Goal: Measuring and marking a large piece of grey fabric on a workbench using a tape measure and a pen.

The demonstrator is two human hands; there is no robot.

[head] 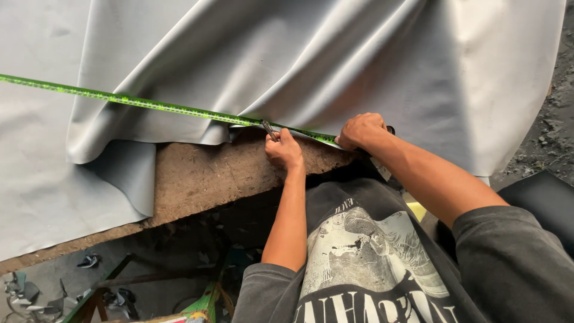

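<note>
A large grey sheet of leather-like fabric [311, 54] lies draped over a worn brown table top [209, 173]. A green measuring tape [137, 102] stretches taut from the far left across the fabric's folded edge. My right hand [360, 130] presses the tape's near end down on the fabric. My left hand [283, 149] grips a thin metal-tipped marking tool [268, 128], its tip touching the fabric edge just beside the tape.
The table's front edge [197, 209] runs diagonally below the fabric. Under it stand a green metal frame [203, 302] and scraps [89, 260] on the floor. A black cushion [538, 191] sits at the right, with rough ground [559, 119] beyond.
</note>
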